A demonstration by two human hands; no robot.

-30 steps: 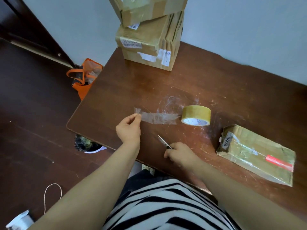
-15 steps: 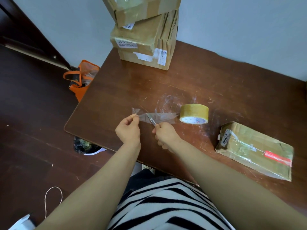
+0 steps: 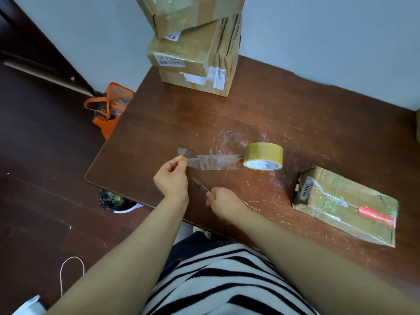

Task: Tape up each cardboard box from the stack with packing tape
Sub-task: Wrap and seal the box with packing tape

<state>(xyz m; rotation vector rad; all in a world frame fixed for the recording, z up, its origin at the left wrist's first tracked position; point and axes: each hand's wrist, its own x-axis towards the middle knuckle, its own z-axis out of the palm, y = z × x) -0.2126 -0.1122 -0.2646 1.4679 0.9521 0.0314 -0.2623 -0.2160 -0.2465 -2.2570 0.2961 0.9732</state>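
Stack of cardboard boxes [image 3: 195, 53] at 12 o'clock on table [image 3: 159, 123], closed, contents hidden. Flat box [image 3: 345, 203] at 4 o'clock, shut, film-covered. Orange bag [image 3: 106, 110] on floor at 9 o'clock, contents unclear. Left hand [image 3: 171, 181]: thumb & forefinger pinch end of clear tape strip [image 3: 213, 161], which runs toward 3 o'clock to tape roll [image 3: 263, 155] lying flat mid-table. Right hand [image 3: 225, 201], curled, grips small metal cutter [image 3: 200, 185] (blurred), tip toward 10 o'clock, just below strip, apart from it.
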